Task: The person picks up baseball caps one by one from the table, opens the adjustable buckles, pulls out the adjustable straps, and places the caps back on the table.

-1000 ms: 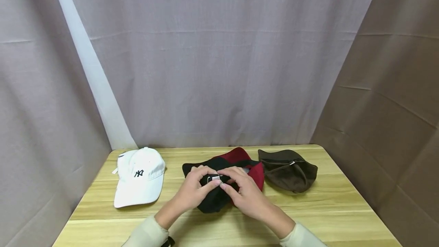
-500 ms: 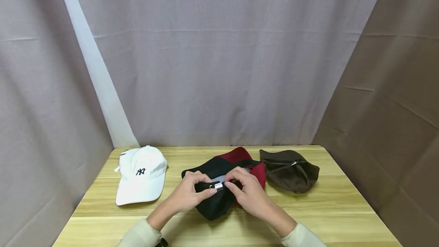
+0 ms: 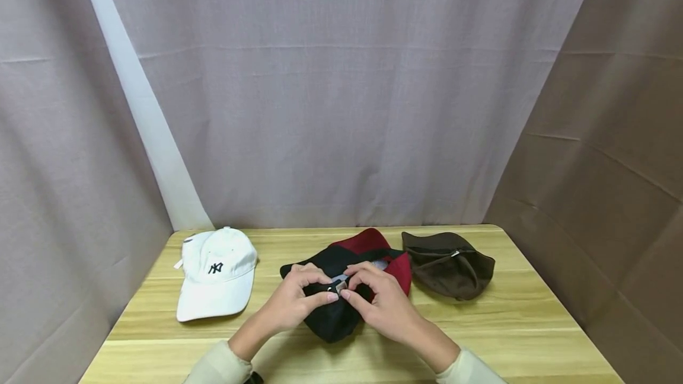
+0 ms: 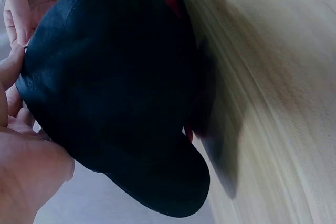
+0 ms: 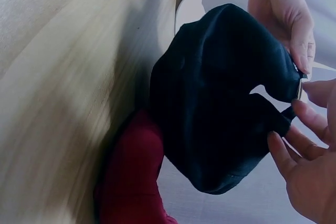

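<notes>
A black baseball cap (image 3: pixel 333 319) is held off the table between both hands, its rear opening and strap facing the person. My left hand (image 3: pixel 290 304) pinches the cap's back edge just left of the silver metal buckle (image 3: pixel 341 288). At the buckle, my right hand (image 3: pixel 386 301) has its thumb and forefinger pinched together, while its other fingers touch the strap side in the right wrist view. The black cap (image 4: pixel 115 77) fills most of the left wrist view. Right behind it lies a red cap (image 3: pixel 401 271), partly hidden.
A white cap (image 3: pixel 219 271) with a dark logo lies at the left of the wooden table (image 3: pixel 176 351). Right of the red cap rests a dark brown cap (image 3: pixel 453 271), its back strap showing. A grey curtain (image 3: pixel 331 105) hangs behind the table.
The hands were closer together a second ago, then parted slightly. The right thumb has since moved left onto the buckle, which has tilted. The other caps stay put.
</notes>
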`<state>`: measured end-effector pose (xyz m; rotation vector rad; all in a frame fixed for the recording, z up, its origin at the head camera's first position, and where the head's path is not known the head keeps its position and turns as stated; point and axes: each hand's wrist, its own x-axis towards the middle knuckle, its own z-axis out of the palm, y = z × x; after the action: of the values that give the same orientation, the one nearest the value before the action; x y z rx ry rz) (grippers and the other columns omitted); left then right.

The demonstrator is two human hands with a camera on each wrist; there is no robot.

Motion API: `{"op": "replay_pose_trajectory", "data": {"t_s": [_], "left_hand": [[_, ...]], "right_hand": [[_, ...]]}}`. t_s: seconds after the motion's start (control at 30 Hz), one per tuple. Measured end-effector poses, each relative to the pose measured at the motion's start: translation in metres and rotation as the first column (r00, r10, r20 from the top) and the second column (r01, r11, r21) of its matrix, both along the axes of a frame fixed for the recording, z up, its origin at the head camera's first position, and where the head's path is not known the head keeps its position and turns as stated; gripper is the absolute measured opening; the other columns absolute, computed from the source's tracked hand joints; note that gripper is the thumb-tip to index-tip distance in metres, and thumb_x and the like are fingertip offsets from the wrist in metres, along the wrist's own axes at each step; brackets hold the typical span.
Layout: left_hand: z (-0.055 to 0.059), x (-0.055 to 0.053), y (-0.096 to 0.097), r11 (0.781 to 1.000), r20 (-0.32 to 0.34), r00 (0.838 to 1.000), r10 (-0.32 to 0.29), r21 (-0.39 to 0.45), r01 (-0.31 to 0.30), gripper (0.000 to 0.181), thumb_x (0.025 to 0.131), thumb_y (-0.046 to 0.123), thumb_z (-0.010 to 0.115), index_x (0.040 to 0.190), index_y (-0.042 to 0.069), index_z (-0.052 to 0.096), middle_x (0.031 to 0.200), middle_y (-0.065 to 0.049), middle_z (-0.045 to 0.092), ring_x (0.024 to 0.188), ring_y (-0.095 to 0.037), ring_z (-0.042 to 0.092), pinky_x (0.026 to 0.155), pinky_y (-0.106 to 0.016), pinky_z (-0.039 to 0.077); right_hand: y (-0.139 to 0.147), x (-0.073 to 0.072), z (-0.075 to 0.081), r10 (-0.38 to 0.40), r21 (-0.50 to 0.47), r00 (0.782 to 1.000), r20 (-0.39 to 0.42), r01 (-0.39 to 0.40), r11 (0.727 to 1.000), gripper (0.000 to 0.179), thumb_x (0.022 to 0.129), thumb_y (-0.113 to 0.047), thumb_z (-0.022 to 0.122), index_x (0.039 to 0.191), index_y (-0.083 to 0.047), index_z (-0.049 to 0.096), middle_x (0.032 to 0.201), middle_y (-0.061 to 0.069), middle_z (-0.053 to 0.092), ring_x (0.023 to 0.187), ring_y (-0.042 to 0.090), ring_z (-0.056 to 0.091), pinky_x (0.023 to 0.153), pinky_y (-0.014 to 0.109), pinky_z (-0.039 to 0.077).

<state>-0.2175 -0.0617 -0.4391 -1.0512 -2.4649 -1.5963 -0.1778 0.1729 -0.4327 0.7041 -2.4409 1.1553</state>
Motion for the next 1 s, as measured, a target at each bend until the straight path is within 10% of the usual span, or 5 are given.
{"op": "replay_pose_trajectory", "data": {"t_s": [0.2,0.63,1.0], "left_hand": [[-0.003,0.000,-0.002,0.998,-0.083,0.995,-0.051,0.026,0.054,0.013,0.094,0.020,0.080,0.107,0.019,0.083,0.107,0.000,0.077,0.102,-0.007,0.055,0.092,-0.033,0.035],[-0.002,0.002,0.006,0.999,-0.169,0.985,-0.043,-0.009,0.042,0.011,0.092,0.018,0.081,0.102,0.019,0.083,0.086,0.008,0.071,0.090,-0.002,0.053,0.092,-0.033,0.036],[-0.006,0.002,0.009,0.999,-0.210,0.976,-0.051,-0.018,0.049,0.009,0.092,0.018,0.081,0.100,0.019,0.082,0.084,0.009,0.068,0.089,-0.001,0.052,0.092,-0.030,0.036]], "right_hand": [[-0.002,0.001,0.002,-0.008,0.080,1.000,0.002,0.008,0.997,0.017,0.096,-0.028,0.080,0.090,-0.027,0.064,0.129,0.001,0.073,0.118,0.024,0.072,0.073,0.026,0.058],[-0.001,0.002,-0.001,0.025,0.284,0.996,-0.080,-0.002,0.959,0.011,0.103,-0.018,0.067,0.108,-0.013,0.076,0.127,0.001,0.074,0.114,0.014,0.072,0.097,0.037,0.062],[-0.008,0.003,-0.004,0.031,0.371,0.956,-0.292,0.083,0.925,0.013,0.097,-0.010,0.066,0.103,-0.006,0.077,0.116,0.005,0.077,0.109,0.017,0.073,0.089,0.036,0.064]]}}
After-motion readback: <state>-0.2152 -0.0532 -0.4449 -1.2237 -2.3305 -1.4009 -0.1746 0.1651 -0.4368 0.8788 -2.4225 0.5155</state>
